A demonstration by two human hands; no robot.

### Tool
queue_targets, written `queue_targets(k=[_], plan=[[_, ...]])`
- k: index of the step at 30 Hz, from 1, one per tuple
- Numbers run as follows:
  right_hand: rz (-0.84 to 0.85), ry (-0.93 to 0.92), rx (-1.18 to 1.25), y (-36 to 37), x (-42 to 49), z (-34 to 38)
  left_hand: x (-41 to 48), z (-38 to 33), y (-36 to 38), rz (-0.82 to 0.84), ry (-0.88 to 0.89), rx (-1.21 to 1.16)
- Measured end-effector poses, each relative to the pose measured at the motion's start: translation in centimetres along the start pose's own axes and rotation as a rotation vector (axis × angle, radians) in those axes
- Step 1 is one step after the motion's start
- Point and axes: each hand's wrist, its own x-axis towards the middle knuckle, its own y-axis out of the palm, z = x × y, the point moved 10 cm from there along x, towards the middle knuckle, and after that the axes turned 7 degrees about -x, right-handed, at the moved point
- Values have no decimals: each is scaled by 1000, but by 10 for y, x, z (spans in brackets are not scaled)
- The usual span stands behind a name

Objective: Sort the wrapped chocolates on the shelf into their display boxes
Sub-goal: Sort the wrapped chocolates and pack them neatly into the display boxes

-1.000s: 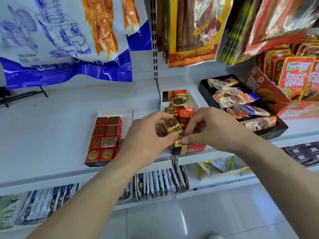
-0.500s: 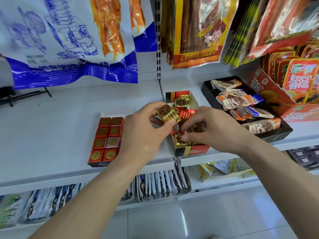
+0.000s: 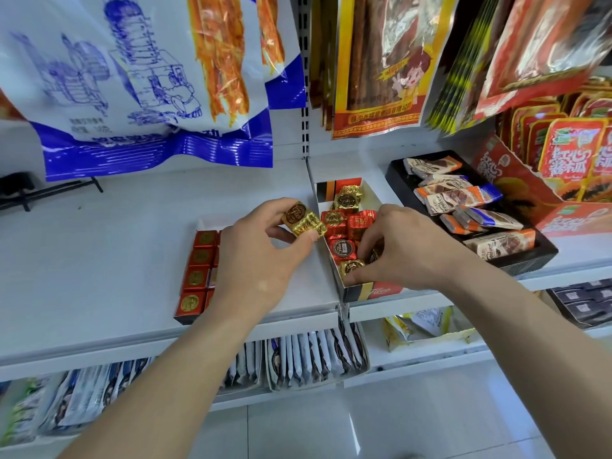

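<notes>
My left hand (image 3: 261, 260) pinches gold-wrapped chocolates (image 3: 303, 220) between thumb and fingers, just left of the narrow display box (image 3: 371, 289). That box holds red chocolates (image 3: 361, 221) and a gold one (image 3: 346, 198) at its far end. My right hand (image 3: 404, 250) reaches into the box's near end, its fingertips on a gold chocolate (image 3: 351, 266) beside a red round-labelled one (image 3: 342, 250). A second box (image 3: 185, 318) to the left holds rows of square red chocolates (image 3: 198, 256), partly hidden by my left hand.
A black tray (image 3: 516, 260) of wrapped bars stands to the right, with a red carton (image 3: 496, 167) of snack packs beyond it. Large snack bags (image 3: 149, 77) hang above the shelf. The lower shelf (image 3: 314, 356) holds upright packets.
My left hand has lifted the gold chocolates out of the narrow box and carried them up and left. My right hand has stayed at the box's near end.
</notes>
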Motion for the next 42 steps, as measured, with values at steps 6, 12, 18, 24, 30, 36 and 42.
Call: queue_targets(k=[6,12,18,24,30,36,42], plan=[[-33,-59,94,-3,-3,1,1,2,0,4,6,3],[-45,-110,106,-5,-4,3,1,0,4,6,13,1],[-44,-124,104,-5,-4,1,0,-1,7,11,21,12],[-27,-102,-66,-6,-6,2,-1,-3,4,0,20,28],[25,-110,-119,2,-5,1,-1,-3,2,-2,10,15],[-63,-44,243,-8,-6,-16,-1,0,2,10,5,4],[-347,95,548,-37,-3,-35,3,2,6,7,-24,-20]])
